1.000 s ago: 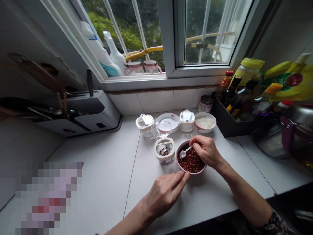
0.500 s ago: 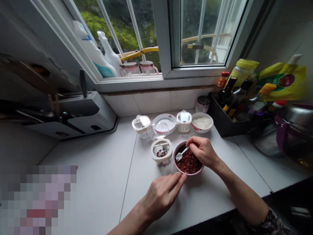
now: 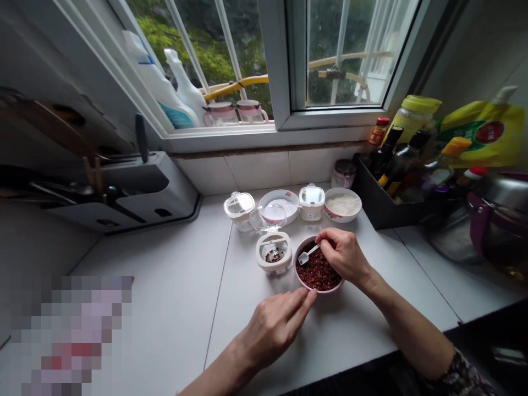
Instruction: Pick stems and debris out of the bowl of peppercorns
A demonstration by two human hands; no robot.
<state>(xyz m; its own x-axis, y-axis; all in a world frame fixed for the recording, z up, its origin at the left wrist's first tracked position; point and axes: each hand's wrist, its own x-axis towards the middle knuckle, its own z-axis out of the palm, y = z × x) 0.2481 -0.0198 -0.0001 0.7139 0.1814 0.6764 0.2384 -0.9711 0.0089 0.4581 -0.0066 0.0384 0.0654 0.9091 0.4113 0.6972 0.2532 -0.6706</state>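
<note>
A bowl (image 3: 319, 272) of dark red, dried bits stands near the counter's middle. My right hand (image 3: 344, 256) pinches the handle of a small white spoon (image 3: 304, 257), whose scoop rests over the bits at the bowl's left side. My left hand (image 3: 280, 322) touches the near rim of the bowl with its fingertips, the fingers held together. Just left of the bowl is a clear jar with a white rim (image 3: 273, 253), its lid (image 3: 270, 218) raised, with a few red bits inside.
Behind stand a lidded jar (image 3: 240, 206), a bowl of white grains (image 3: 280, 208), another lidded jar (image 3: 312, 202) and a bowl of off-white powder (image 3: 343, 204). A black bottle box (image 3: 371, 203) is at right, a grey utensil holder (image 3: 136, 192) at left.
The view has shifted very slightly. Both hands keep their places at the bowl, and the spoon stays over the red bits.
</note>
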